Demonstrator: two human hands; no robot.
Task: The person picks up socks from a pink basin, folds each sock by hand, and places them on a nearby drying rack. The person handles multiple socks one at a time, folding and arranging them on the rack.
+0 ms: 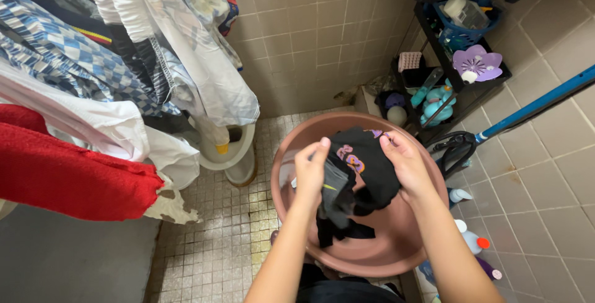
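- Red towel (68, 176) hangs at the left edge of the frame; white and blue clothes (124, 49) hang above it in the upper left
- A white bucket (230, 154) sits on the small floor tiles, left of the middle
- The left hand (310, 176) pinches the black cloth (353, 182); the right hand (406, 166) grips its other side; the cloth hangs over the big pink tub (372, 256) in the middle
- A black shelf (455, 74) with a purple flower dish (476, 64) stands in the upper right; a blue pole (539, 105) leans at the right
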